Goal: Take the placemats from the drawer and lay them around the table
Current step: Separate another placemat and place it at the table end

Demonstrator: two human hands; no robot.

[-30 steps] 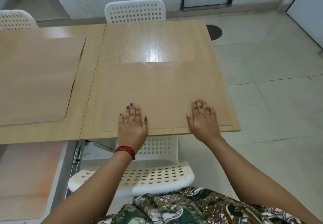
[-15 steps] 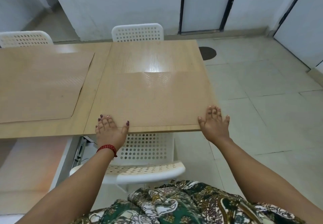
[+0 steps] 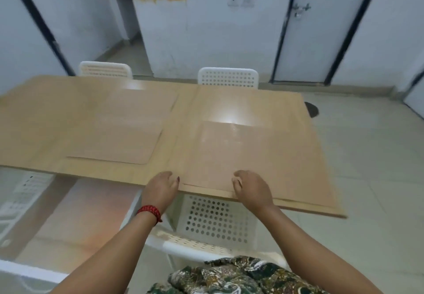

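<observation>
1. Lying flat at about 10 o'clock from the hands, the left mat (image 3: 119,131) sits on the left half of the table (image 3: 241,103), well apart from both hands and square to the near edge.
2. At the near edge, the left hand (image 3: 160,189) curls over the table lip just beside the near left corner of the right mat (image 3: 257,156). Its fingers are bent and hooked downward. Whether it pinches the mat or only rests against the edge I cannot tell.
3. Directly ahead at 12 o'clock, the right mat lies flat on the right half of the table, its near edge along the table edge and its long axis running left to right, across the person's body.
4. At the middle of that near edge, the right hand (image 3: 252,190) is loosely curled with fingertips on the mat's rim; a firm grip is not evident.
5. Judging from this, both hands sit on the mat's near edge, so any final squaring would be a small slide away toward 12 o'clock or sideways along the long axis; the left hand is nearer the corner.
6. Across the table at 12 and 11 o'clock stand two white chairs (image 3: 228,78); the places before them look bare, so mats may remain to be laid.
</observation>
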